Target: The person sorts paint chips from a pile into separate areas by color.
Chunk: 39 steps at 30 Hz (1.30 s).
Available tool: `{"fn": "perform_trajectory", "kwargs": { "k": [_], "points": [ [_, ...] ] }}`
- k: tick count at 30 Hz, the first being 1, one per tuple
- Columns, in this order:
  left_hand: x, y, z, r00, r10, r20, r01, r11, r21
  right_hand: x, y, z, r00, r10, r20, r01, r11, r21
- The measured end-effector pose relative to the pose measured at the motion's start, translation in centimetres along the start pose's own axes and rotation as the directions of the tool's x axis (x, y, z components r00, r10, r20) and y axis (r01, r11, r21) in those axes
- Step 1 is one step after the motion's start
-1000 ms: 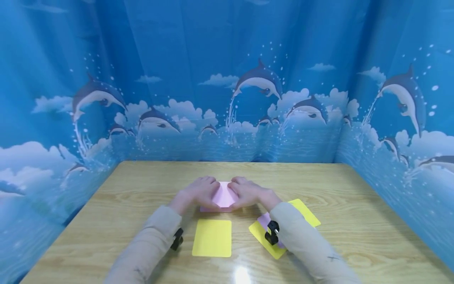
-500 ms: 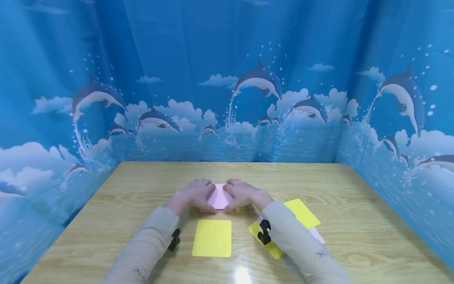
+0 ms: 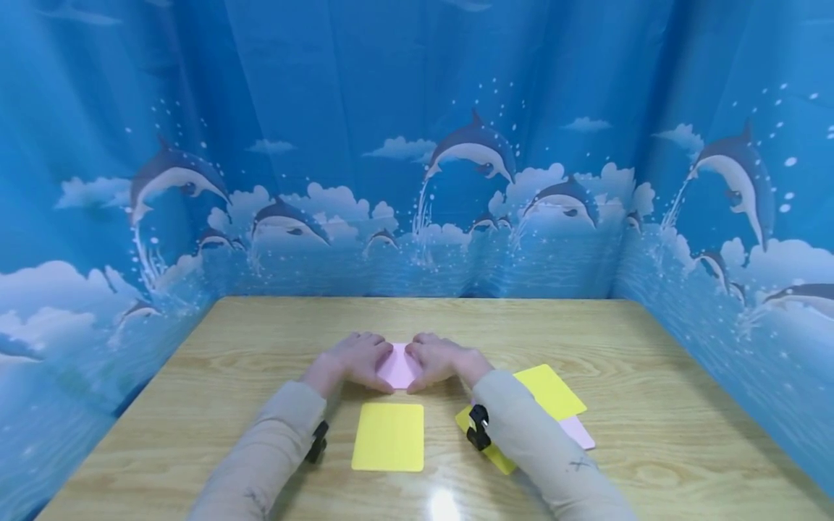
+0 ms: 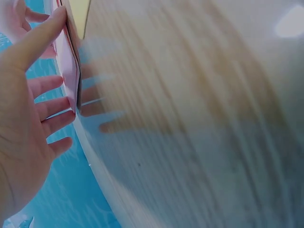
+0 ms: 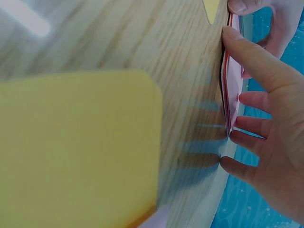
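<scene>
Head view, bottom of the frame: my beige left sleeve point(image 3: 257, 452) and right sleeve point(image 3: 547, 449) slant inward, a black wrist device point(image 3: 317, 441) under the left and a second black device point(image 3: 478, 427) by the right. A bright glare point(image 3: 444, 504) sits at bottom centre. Just above it, slightly left, a square yellow card point(image 3: 389, 438) lies flat between my forearms. At lower right my right sleeve crosses a loose group and hides its middle: a lower yellow card point(image 3: 500, 459) pokes out on one side, a pale pink card point(image 3: 576, 432) on the other, with an upper yellow card point(image 3: 550, 391) overlapping the pink one.

Beyond the square card, at the centre of the frame, is a pink-topped stack point(image 3: 399, 367), its edge showing several thin layers in both wrist views. I hold it between my left hand point(image 3: 358, 362) and right hand point(image 3: 439, 358), one at each side, thumbs on the near edge and fingers spread along the sides and far end, only gently bent.

Farther off, the wood-grain surface point(image 3: 274, 325) runs back to a blue dolphin curtain point(image 3: 293, 87) filling the upper frame.
</scene>
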<state>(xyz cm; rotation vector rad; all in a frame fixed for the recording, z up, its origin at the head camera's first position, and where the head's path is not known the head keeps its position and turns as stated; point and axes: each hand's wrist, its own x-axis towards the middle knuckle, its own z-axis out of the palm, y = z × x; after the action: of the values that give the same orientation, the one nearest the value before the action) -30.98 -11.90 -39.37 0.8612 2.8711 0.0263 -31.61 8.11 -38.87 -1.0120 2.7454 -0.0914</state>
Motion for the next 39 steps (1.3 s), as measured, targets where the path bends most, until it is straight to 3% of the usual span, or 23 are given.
{"fn": "perform_trajectory", "kwargs": {
  "k": [6, 12, 17, 23, 31, 39],
  "points": [
    [-0.1, 0.1, -0.1, 1.000, 0.016, -0.006, -0.016, 1.000, 0.023, 0.0, 0.0, 0.2, 1.000, 0.008, -0.005, -0.008, 1.000, -0.016],
    [-0.1, 0.2, -0.4, 0.998, 0.018, -0.056, -0.017, 1.000, 0.016, -0.5, 0.4, 0.0, 1.000, 0.027, -0.011, -0.026, 1.000, 0.015],
    [-0.1, 0.1, -0.7, 0.995, 0.044, -0.094, -0.039, 0.997, 0.060, -1.2, 1.0, -0.4, 0.998, 0.040, -0.038, -0.040, 0.999, 0.014],
    [0.1, 0.3, -0.9, 0.995, 0.033, -0.089, -0.026, 0.997, 0.078, -2.2, 2.1, -0.6, 0.997, 0.026, -0.071, -0.027, 1.000, -0.003],
    [0.8, 1.4, -1.1, 0.995, 0.045, -0.085, -0.037, 0.995, 0.095, -3.4, 3.5, -0.6, 0.994, 0.041, -0.099, -0.042, 0.999, -0.002],
    [1.5, 3.3, -1.4, 0.989, 0.112, -0.092, -0.098, 0.984, 0.147, -5.3, 5.1, -1.0, 0.990, 0.066, -0.126, -0.065, 0.998, 0.015]
  ]
}}
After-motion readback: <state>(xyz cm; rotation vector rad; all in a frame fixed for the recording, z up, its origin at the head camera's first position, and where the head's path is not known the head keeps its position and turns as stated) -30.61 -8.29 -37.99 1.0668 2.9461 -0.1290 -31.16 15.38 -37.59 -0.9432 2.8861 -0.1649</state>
